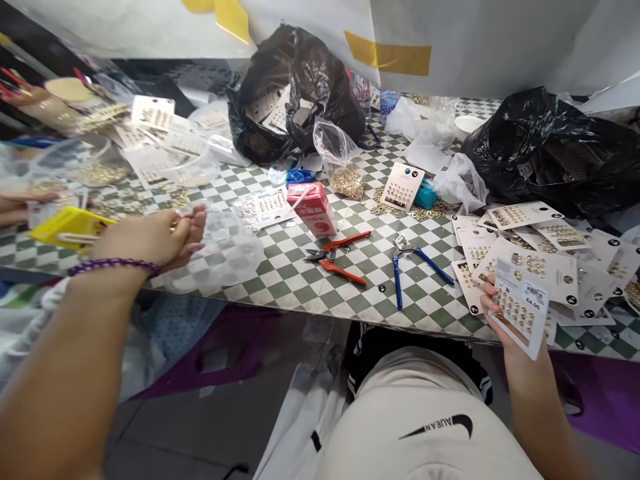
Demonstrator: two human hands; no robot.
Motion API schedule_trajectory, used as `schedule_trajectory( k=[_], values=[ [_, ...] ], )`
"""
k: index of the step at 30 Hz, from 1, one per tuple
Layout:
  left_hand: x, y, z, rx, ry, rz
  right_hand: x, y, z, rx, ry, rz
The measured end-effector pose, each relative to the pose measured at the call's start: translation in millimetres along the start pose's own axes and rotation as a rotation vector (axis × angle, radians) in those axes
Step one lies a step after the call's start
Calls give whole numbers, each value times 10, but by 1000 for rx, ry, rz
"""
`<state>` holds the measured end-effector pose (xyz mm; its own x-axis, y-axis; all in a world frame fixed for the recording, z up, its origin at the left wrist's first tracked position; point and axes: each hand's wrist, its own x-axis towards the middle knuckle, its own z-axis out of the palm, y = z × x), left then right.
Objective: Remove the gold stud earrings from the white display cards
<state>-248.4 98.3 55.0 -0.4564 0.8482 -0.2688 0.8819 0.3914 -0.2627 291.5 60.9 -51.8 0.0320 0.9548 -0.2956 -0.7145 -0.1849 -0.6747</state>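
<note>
A single head-worn camera looks forward and down past the wearer's cream shirt with black lettering (420, 407), close at the bottom. The green-and-white checkered tabletop (370, 297) crosses mid-view, bare left hand (145, 238) and bare right hand (504, 340) both in frame; a pale grey sheet (490, 40) limits the top.

Worktop (280, 267) is showing green-and-white checks; drink carton (315, 215), red. Left pliers' handles (343, 273) are showing orange, right pliers' handles (434, 267) blue. Bracelet (115, 264) is showing purple; held card (523, 303), white with gold.
</note>
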Motion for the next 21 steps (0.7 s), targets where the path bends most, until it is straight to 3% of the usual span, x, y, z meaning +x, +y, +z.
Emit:
schedule_trajectory(
  k=[3, 21],
  values=[
    [-15, 133, -77, 92, -129, -73, -13, -27, -36, -35, 8, -45],
    [-65, 134, -228, 106, -156, -82, -22, -49, -2, -94, 36, -43]
  ],
)
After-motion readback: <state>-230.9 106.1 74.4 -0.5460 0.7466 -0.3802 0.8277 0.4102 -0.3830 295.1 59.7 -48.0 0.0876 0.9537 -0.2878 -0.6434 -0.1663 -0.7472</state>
